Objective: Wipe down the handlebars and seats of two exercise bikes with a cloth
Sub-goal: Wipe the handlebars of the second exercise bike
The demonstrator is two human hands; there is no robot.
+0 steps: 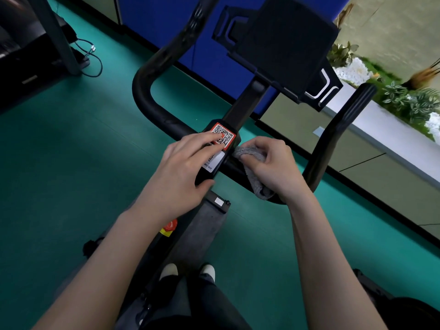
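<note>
A: Where is the cloth (252,167)?

B: Bunched in the right hand (273,167), fingers clenched around it, pressed on the handlebar (152,101) crossbar just right of the centre clamp. The left hand (185,172) lies flat and released on the clamp, over the QR sticker (223,136).

A: How far along?

B: Early, I judge. Only the middle is being wiped; both upright grips look untouched, no seat is in view, and I can't see a second bike.

A: Anything in the way?

B: The black console (285,44) overhangs the stem, and a planter ledge (392,136) runs close beside the right grip.
</note>
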